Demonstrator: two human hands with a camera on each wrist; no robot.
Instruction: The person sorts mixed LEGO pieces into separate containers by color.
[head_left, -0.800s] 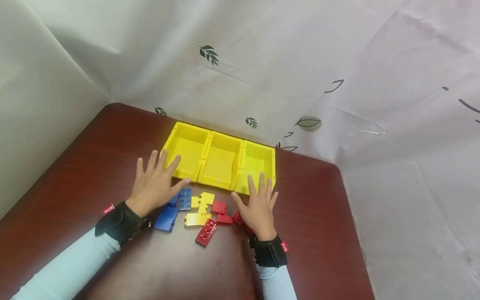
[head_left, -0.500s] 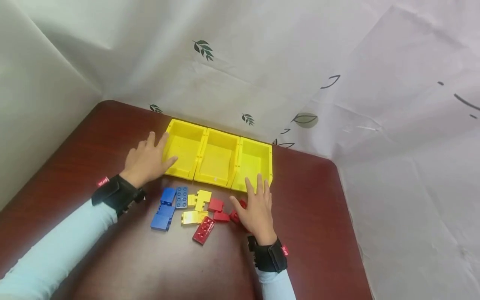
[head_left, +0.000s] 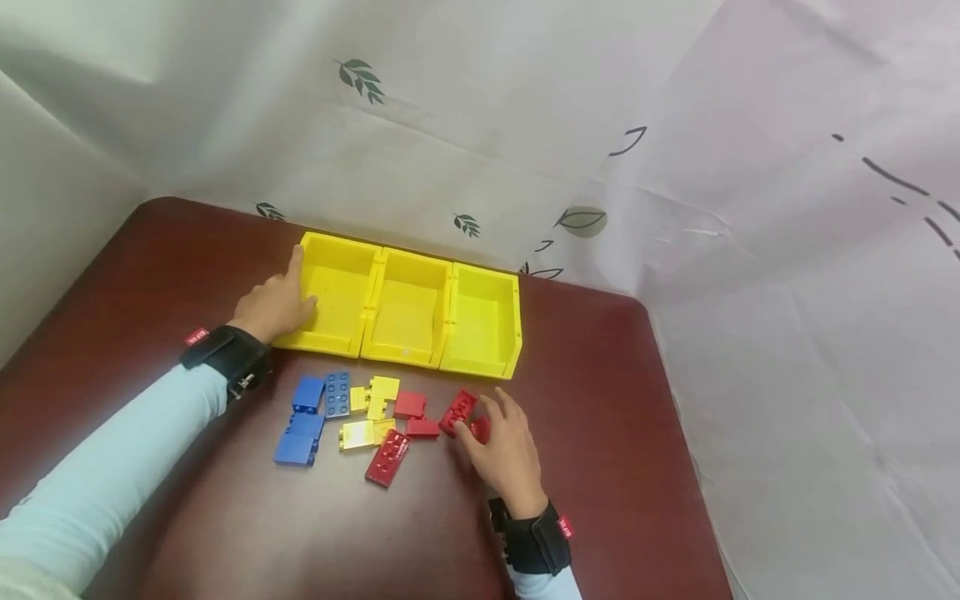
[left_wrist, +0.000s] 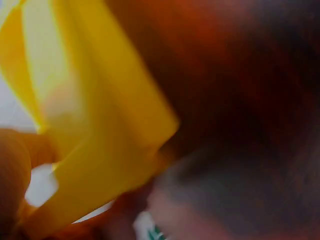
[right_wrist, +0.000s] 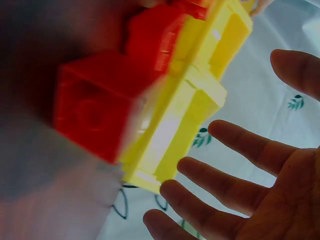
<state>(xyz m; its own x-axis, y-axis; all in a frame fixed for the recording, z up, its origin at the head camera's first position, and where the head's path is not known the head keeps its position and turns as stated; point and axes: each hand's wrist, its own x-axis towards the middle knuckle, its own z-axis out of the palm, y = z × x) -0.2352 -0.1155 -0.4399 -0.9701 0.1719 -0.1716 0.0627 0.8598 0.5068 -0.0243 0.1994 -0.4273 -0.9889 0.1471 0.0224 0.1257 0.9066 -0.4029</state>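
Note:
My left hand (head_left: 272, 310) grips the left wall of the leftmost yellow bin (head_left: 318, 342), thumb inside and index finger along the outside. In the left wrist view the yellow wall (left_wrist: 102, 165) fills the space by the hand, blurred. My right hand (head_left: 510, 454) hovers with spread, slightly bent fingers beside a red studded brick (head_left: 458, 408) and another red brick (head_left: 482, 430), which the thumb partly hides. The right wrist view shows its palm and fingers holding nothing, with a hollow red brick (right_wrist: 92, 107) close by.
Two more yellow bins, a middle one (head_left: 397, 353) and a right one (head_left: 480, 365), adjoin the left bin. In front lie blue bricks (head_left: 300, 437), yellow bricks (head_left: 357, 435) and more red bricks (head_left: 387, 458) on the brown table (head_left: 322, 533). A white patterned sheet (head_left: 480, 108) hangs behind.
My left hand has moved from over the blue bricks and bin front to the left bin's side wall. My right hand has drawn back from the right bin, its fingers bending. The head view has shifted.

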